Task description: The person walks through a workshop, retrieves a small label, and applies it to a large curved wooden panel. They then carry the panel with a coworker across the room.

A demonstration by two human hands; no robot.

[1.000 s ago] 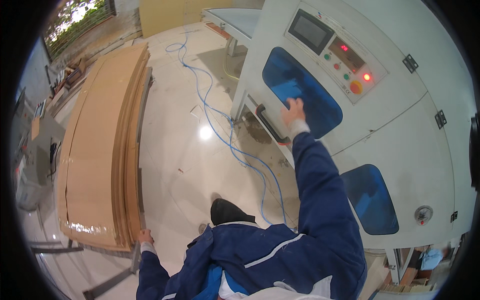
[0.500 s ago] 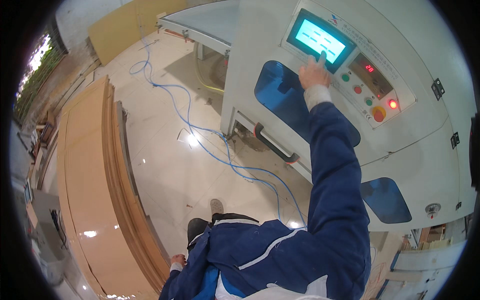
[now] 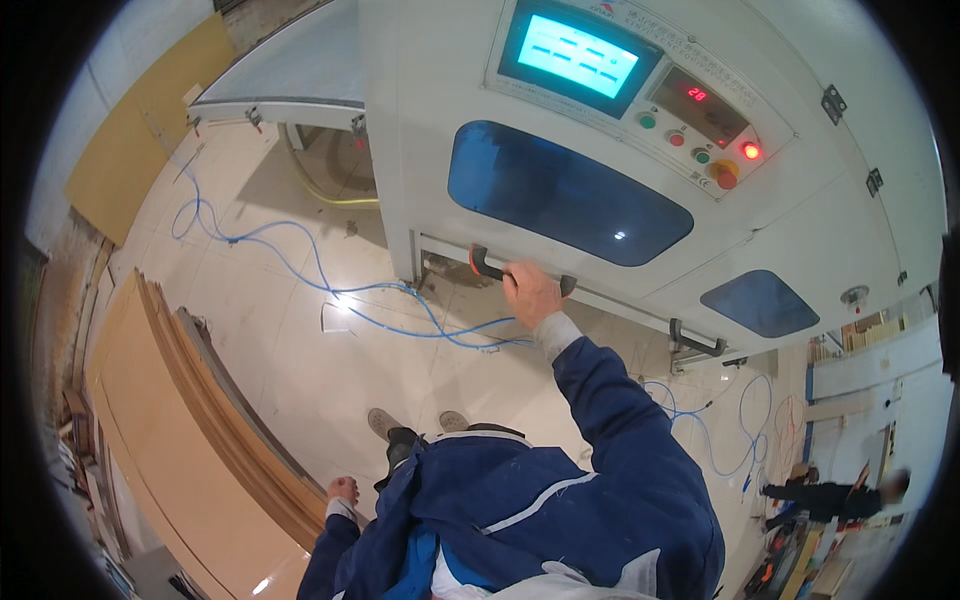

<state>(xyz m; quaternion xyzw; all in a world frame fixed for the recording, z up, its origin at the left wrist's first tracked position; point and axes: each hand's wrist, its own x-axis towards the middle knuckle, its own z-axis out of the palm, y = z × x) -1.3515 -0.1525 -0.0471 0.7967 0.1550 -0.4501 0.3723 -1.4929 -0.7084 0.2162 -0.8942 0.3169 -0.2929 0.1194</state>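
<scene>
My right hand (image 3: 532,292) is closed around a black bar handle (image 3: 492,268) with orange-red ends, low on the front of a large pale grey machine (image 3: 420,60). Above the handle sits a dark blue window panel (image 3: 570,195). Higher up, a lit cyan touchscreen (image 3: 577,58) stands beside a red digit display (image 3: 700,105) and a row of green and red push buttons (image 3: 676,139). My left hand (image 3: 343,490) hangs low by my side with its fingers curled in, near the edge of a stack of tan boards (image 3: 180,400); nothing shows in it.
Blue hoses (image 3: 375,290) loop across the tiled floor between the boards and the machine. A flat table (image 3: 300,65) juts from the machine's left side. A second black handle (image 3: 697,340) is farther right. Another person (image 3: 835,498) is at the far lower right.
My right hand has left the touchscreen and come down onto the black handle. The view has shifted right, bringing the other person into sight. My left hand stays low near the boards.
</scene>
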